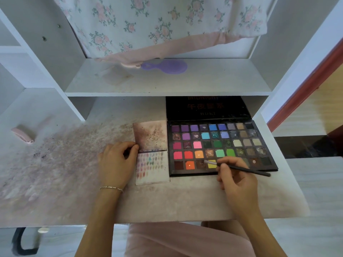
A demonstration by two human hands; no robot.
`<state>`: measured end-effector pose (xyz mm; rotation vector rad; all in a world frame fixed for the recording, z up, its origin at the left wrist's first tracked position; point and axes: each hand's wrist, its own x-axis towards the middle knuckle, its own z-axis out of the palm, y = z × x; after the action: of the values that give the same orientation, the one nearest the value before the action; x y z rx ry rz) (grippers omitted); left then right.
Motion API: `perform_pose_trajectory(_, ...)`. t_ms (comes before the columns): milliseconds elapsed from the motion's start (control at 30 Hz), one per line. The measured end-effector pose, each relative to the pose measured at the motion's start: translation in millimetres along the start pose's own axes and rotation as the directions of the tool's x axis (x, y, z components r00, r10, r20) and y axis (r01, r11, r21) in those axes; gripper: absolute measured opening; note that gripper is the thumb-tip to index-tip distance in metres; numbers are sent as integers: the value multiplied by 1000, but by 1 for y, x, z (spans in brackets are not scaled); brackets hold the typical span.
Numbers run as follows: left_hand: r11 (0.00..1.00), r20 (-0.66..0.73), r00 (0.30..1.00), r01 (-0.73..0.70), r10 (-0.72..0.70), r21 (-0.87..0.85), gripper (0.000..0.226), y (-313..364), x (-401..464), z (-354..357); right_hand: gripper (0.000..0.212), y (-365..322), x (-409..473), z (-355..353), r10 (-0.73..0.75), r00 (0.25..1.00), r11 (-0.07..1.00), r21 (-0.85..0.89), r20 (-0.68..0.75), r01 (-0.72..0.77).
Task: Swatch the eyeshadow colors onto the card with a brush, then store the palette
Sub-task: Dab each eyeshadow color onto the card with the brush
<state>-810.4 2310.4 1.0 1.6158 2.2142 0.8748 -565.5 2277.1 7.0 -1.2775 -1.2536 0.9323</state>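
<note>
An open black eyeshadow palette [220,145] with several rows of coloured pans lies at the right of the desk, its lid [207,108] raised at the back. Left of it lies a folded card [152,154]; its lower half carries rows of small colour swatches, its upper half is smudged brown. My left hand [117,162] pinches the card's left edge at the fold. My right hand [235,182] grips a thin black brush [241,168], and the pale tip rests on the yellow pan in the bottom row.
The white desk top [65,173] is stained with pink and purple powder at left. A pink clip [23,137] lies far left. A purple hairbrush [166,66] sits on the shelf above, under a hanging floral cloth [157,25]. Shelf uprights flank the workspace.
</note>
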Motion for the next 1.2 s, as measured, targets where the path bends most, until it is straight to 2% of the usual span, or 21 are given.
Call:
perform_pose_trajectory(267,1000,4,1000,-3,3,13,19,1,0,0,30,10,8,-30,-76,984,985,-163,-158,50)
perform_pose_trajectory(400,1000,9,1000,-3,2,22,19,1,-1,0,14,12,8,-30,-79,975,985,-165,-206,45)
perform_pose_trajectory(700,1000,-5,1000,-11,11,24,18,1,-2,-1,18,13,8,-27,-102,991,977,-198,-92,83)
perform_pose_trajectory(800,1000,-10,1000,-7,7,8,17,1,-2,0,31,14,9,-28,-115,990,965,-243,-81,92)
perform_pose_trajectory(933,1000,-12,1000,-8,8,6,17,1,-2,-1,18,13,8,-27,-108,984,966,-251,-143,70)
perform_pose_trajectory(1067,1000,-2,1000,-9,9,7,17,0,-2,0,21,13,8,-27,-151,982,962,-244,-117,119)
perform_pose_trajectory(1200,1000,0,1000,-6,6,4,17,-1,-1,0,24,14,8,-27,-128,987,963,-248,-96,101)
